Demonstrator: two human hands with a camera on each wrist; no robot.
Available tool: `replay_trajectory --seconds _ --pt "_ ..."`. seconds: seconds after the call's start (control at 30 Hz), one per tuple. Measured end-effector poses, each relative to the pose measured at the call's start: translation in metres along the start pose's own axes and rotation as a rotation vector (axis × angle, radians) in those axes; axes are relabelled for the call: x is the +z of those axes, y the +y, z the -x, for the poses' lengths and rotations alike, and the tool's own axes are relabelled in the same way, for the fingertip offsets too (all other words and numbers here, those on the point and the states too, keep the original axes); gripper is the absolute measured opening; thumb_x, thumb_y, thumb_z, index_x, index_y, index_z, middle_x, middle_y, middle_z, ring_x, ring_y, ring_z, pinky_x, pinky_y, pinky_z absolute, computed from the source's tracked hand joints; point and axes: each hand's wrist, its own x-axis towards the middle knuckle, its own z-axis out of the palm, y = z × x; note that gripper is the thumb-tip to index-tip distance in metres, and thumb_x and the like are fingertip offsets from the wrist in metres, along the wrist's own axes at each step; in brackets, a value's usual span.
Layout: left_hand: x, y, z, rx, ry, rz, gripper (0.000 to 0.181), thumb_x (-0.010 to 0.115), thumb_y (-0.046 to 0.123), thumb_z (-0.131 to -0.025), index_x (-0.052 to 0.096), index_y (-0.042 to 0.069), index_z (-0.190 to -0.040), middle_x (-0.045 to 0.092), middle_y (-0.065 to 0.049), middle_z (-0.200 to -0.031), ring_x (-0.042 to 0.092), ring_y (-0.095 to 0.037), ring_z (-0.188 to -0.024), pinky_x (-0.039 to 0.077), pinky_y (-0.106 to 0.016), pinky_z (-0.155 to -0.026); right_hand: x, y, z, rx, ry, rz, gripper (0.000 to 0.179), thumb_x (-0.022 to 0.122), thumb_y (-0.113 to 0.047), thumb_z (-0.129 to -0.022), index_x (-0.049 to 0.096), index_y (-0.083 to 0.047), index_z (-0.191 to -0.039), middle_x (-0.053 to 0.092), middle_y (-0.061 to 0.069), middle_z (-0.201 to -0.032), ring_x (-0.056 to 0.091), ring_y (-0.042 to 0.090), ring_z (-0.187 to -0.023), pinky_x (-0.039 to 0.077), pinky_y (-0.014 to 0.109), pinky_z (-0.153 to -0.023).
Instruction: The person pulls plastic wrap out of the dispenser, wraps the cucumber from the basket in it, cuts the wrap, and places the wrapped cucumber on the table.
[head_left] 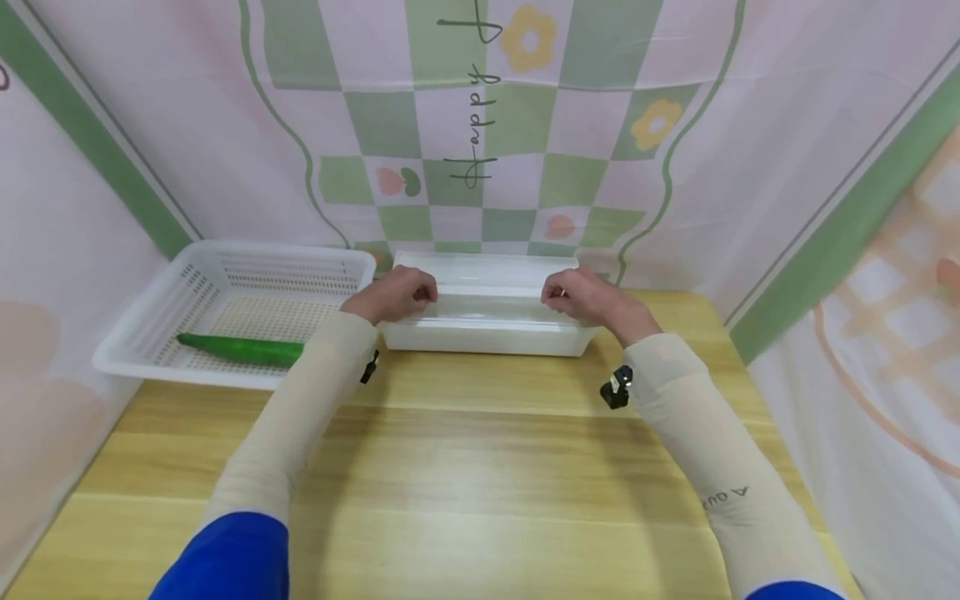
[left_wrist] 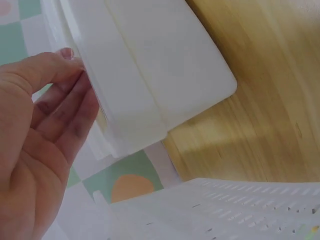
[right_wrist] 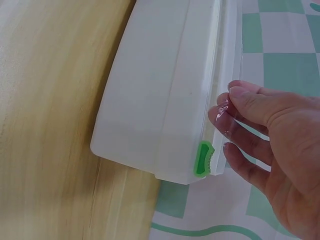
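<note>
A long white cling film dispenser [head_left: 491, 339] stands at the back of the table, with a green slide cutter [right_wrist: 203, 159] near its right end. At the dispenser's left end, my left hand [head_left: 401, 292] pinches the film's edge between thumb and fingers. Over at the right end, my right hand [head_left: 588, 297] pinches the other side; clear cling film [right_wrist: 223, 112] glints across its fingertips. Most of the film is too transparent to trace.
A white perforated basket [head_left: 120, 357] sits left of the dispenser, holding a green cucumber [head_left: 240, 349]. Wooden tabletop [head_left: 480, 467] extends in front. A patterned cloth [head_left: 517, 125] hangs directly behind the dispenser.
</note>
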Motion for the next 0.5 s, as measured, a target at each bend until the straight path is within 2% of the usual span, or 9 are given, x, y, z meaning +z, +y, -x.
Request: replay_trajectory --seconds 0.13,0.33,0.43,0.5 --pt "0.0015 -0.0013 0.0008 0.004 0.0 0.015 0.019 0.057 -0.002 -0.099 0.073 -0.003 -0.11 0.073 -0.017 -0.107 0.065 -0.025 -0.096 0.057 -0.04 -0.093 0.0007 -0.0004 0.0009 0.008 0.008 -0.004 0.016 0.061 -0.004 -0.105 0.073 0.001 -0.114 0.075 0.021 -0.115 0.07 0.028 -0.101 0.059 0.046 -0.091" --pt "0.0062 -0.0013 -0.0014 -0.004 0.029 0.027 0.001 0.068 0.002 -0.098 0.068 0.003 -0.097 0.071 -0.011 -0.099 0.066 -0.023 -0.094 0.057 -0.038 -0.09 -0.0007 -0.002 0.003 0.02 0.032 -0.029 0.016 0.061 -0.005 -0.106 0.072 0.002 -0.114 0.075 0.021 -0.112 0.07 0.029 -0.099 0.06 0.044 -0.088" --pt "0.0061 -0.0008 -0.003 -0.013 0.036 0.007 0.004 0.07 0.001 -0.098 0.067 0.003 -0.097 0.071 -0.012 -0.099 0.065 -0.024 -0.094 0.057 -0.038 -0.089 -0.002 -0.0024 0.0027 0.014 0.047 -0.036 0.016 0.06 -0.005 -0.106 0.072 0.002 -0.114 0.074 0.022 -0.111 0.069 0.028 -0.097 0.06 0.044 -0.087" --pt "0.0046 -0.0006 -0.0034 -0.011 0.033 -0.021 0.004 0.069 0.0 -0.098 0.069 0.001 -0.103 0.072 -0.014 -0.103 0.065 -0.025 -0.096 0.057 -0.039 -0.09 -0.0023 -0.0026 0.0019 0.009 0.057 -0.036 0.017 0.06 -0.006 -0.106 0.072 0.003 -0.115 0.074 0.022 -0.111 0.069 0.028 -0.097 0.06 0.044 -0.088"
